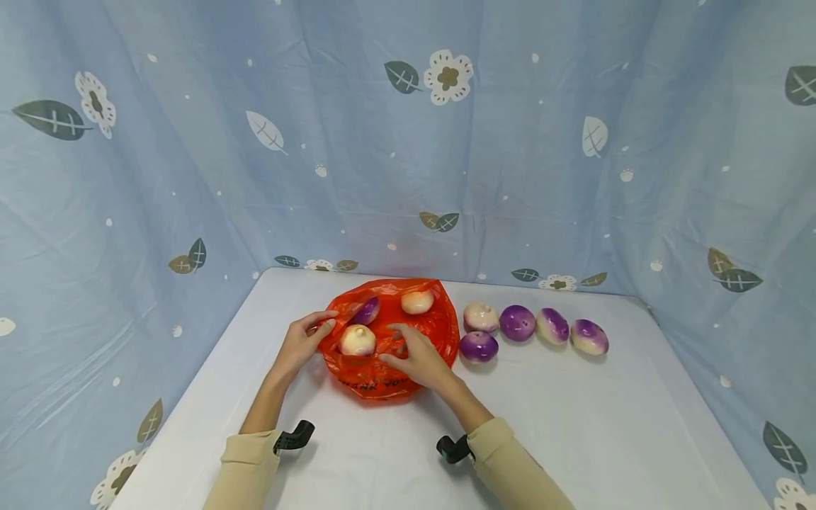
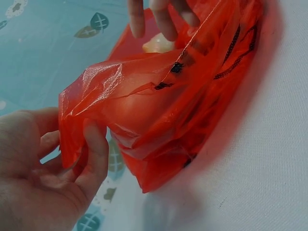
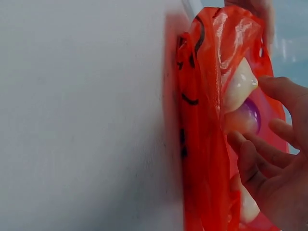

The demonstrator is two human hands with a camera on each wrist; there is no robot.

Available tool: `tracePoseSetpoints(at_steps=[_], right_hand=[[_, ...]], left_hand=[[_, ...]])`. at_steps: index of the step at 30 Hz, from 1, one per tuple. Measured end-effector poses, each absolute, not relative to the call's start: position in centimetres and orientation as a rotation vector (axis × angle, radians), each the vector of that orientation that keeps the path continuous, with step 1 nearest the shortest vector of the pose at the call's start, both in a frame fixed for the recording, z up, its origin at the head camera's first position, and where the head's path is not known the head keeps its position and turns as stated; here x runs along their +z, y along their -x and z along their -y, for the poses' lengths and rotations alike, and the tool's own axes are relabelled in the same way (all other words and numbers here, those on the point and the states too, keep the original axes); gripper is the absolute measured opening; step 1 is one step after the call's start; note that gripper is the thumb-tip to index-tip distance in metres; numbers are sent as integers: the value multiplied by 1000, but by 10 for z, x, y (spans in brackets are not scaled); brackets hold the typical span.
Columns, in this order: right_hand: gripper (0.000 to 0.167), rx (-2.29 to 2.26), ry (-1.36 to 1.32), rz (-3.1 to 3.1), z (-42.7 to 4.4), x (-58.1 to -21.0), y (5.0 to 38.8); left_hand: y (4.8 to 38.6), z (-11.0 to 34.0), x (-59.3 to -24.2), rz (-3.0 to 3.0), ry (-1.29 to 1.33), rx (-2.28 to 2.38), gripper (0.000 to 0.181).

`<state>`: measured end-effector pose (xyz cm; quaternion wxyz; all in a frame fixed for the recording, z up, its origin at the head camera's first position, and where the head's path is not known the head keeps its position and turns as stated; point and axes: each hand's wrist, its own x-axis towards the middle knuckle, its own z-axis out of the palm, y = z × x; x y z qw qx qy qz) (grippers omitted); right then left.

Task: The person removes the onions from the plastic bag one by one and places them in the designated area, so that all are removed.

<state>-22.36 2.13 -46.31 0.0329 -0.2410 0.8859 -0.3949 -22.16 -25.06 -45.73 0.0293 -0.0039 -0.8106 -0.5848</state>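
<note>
A red plastic bag [image 1: 389, 386] lies spread open on the table with three purple-and-white turnips inside. One pale turnip [image 1: 358, 341] sits near the front, a purple one [image 1: 366, 312] behind it, and another pale one [image 1: 417, 302] at the back right. My left hand [image 1: 302, 343] pinches the bag's left edge between thumb and fingers, as the left wrist view shows. Over the bag's opening hovers my right hand [image 1: 421, 359], fingers spread and holding nothing. In the right wrist view its fingertips [image 3: 236, 139] are close to the turnips; whether they touch cannot be told.
Right of the bag, several more turnips [image 1: 517, 323] form a row, with a purple turnip [image 1: 478, 348] in front of the row's left end. The white table [image 1: 605, 439] runs back to a blue patterned curtain [image 1: 382, 142] behind and on both sides.
</note>
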Motion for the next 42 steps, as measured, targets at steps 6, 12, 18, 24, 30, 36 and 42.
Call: tracePoseSetpoints(at_steps=[6,12,18,24,30,36,42], right_hand=[[59,-1217,723,-2698,-13,-463,228],[58,-1179,708,-2711,-6,-462,232],[59,-1209,690,-2698,7,-461,236],[58,-1215,645,-2711,19,-459,238],[63,-1159,558,-2763,27,-460,238],[64,-1170,495,-2781,34,-465,237],[66,-1164,459,-2762,39,-470,236]], left_hand=[[223,251,-457,2507,25,-1759,37],[220,247,-446,2525,24,-1757,37],[209,240,-426,2550,31,-1728,35],[225,249,-453,2512,21,-1778,37],[224,251,-456,2524,18,-1763,37],[222,250,-455,2531,13,-1759,35],[222,250,-458,2529,18,-1756,36]])
